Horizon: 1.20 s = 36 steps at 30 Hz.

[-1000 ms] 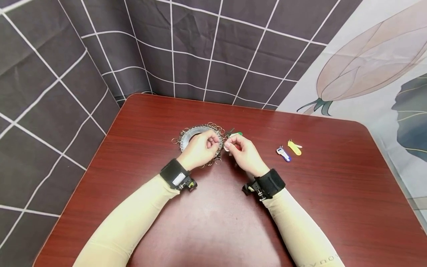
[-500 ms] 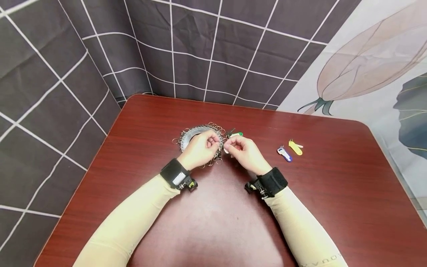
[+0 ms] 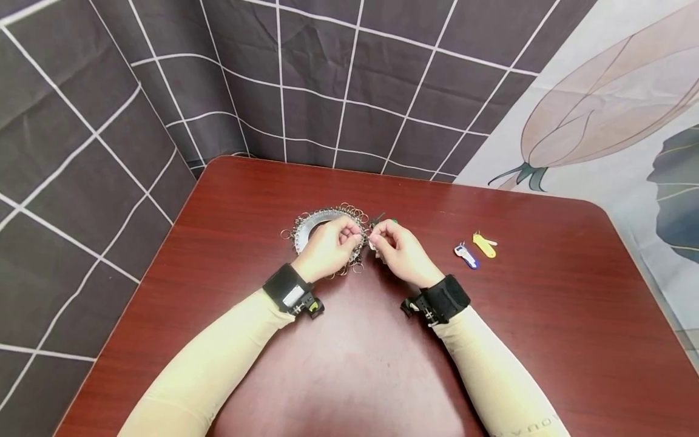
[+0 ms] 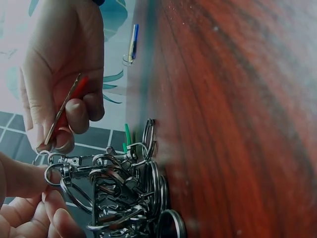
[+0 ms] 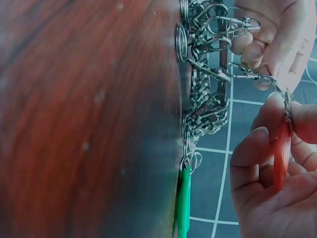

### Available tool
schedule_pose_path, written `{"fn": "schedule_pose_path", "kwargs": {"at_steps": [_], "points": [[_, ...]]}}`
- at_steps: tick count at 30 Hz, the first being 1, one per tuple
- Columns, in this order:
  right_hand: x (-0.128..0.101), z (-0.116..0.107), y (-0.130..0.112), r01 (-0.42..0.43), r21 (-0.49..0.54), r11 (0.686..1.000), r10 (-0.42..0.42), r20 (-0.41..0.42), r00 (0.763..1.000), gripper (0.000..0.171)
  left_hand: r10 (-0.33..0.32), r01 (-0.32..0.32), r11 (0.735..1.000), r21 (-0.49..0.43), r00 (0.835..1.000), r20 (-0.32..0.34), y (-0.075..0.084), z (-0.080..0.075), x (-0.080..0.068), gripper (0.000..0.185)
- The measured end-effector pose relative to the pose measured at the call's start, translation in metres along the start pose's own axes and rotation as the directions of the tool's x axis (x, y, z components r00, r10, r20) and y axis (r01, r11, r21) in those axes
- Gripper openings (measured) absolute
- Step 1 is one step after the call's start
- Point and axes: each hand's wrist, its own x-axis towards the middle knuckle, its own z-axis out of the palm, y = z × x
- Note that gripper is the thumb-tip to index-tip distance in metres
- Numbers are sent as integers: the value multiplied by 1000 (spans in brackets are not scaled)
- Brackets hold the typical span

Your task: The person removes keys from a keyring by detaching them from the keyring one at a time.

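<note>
My left hand pinches a clasp on the key ring organiser; my right hand, at 3 o'clock, grips the red-tagged key. Judged step: hooking on; next needs alignment.

A blue-handled key and a yellow-handled key lie side by side, right of centre in the head view, on a dark red wooden table with rounded corners. Behind the table, filling the upper left and centre, hangs a creased dark grey cloth with a white grid. At the upper right hangs a pale backdrop printed with a large flower bud.
</note>
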Motion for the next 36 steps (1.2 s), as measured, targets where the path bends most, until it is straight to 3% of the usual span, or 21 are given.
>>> {"fn": "schedule_pose_path", "kwargs": {"at_steps": [9, 20, 26, 32, 36], "points": [[-5, -3, -34, 11, 57, 998, -11, 10, 1000, 7, 49, -47, 998, 47, 998, -32, 3, 0, -6, 4], [-6, -8, -37, 17, 63, 998, -18, 18, 1000, 6, 91, -89, 994, 70, 996, -14, 7, 1, -5, 4], [-6, -9, -33, -8, 83, 997, 8, -1, 1000, 5, 71, -71, 995, 73, 997, 3, 8, 2, -4, 7], [-5, -9, -34, -12, 92, 996, 14, -22, 1000, 6, 45, -46, 999, 17, 998, 52, 6, 3, -2, 9], [-5, -8, -36, -16, 97, 995, 18, -25, 1000, 6, 30, -29, 1000, -11, 998, 50, 3, 3, -2, 6]]}}
